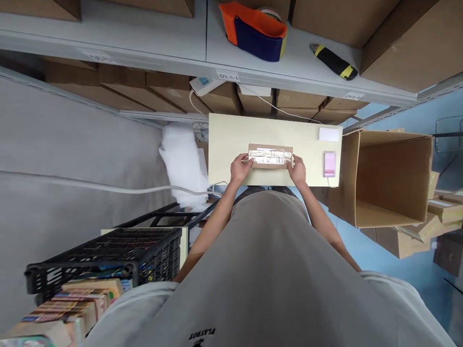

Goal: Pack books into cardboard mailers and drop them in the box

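Note:
A small brown cardboard box point(269, 166) with a white printed label point(269, 156) on top lies on the pale yellow table point(231, 130). My left hand point(240, 167) grips its left end, the thumb on the top near the label's edge. At the right end, my right hand point(297, 168) holds the box in the same manner, thumb toward the label. To the right on the table are a phone point(329, 164) with a lit pink screen and a white rectangular item point(329, 134).
A large open carton point(392, 178) stands right of the table. White wrapping material point(183, 164) and a black crate point(108, 250) are at the left. Shelves point(144, 48) above hold boxes, an orange-and-blue holder point(255, 36) and a black-and-yellow cutter point(334, 61).

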A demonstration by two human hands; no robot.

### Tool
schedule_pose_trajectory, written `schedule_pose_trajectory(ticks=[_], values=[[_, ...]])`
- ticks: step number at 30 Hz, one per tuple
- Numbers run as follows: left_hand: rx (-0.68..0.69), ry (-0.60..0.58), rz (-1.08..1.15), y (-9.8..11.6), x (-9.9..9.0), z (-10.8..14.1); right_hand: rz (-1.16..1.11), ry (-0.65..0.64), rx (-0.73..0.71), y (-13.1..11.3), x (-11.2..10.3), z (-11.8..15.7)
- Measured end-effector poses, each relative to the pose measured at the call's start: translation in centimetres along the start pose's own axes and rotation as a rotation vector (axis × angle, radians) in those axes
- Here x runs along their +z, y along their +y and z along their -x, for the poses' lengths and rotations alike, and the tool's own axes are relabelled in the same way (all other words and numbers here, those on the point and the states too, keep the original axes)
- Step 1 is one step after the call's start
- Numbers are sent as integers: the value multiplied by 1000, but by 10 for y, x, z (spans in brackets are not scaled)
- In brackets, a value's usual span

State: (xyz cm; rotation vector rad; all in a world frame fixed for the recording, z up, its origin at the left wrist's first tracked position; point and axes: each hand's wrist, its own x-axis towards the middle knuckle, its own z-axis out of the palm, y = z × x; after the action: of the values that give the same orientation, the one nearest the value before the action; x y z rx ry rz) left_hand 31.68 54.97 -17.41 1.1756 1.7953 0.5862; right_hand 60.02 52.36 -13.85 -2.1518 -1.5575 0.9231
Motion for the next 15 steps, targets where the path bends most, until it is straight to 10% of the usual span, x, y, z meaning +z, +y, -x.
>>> schedule_pose_trajectory(ticks=[6, 15], values=[[-25, 104, 112, 18, 6, 7, 178, -3, -232, -23, 17, 15], [-35, 4, 373, 42, 23, 22, -107, 75, 42, 10, -36, 10]])
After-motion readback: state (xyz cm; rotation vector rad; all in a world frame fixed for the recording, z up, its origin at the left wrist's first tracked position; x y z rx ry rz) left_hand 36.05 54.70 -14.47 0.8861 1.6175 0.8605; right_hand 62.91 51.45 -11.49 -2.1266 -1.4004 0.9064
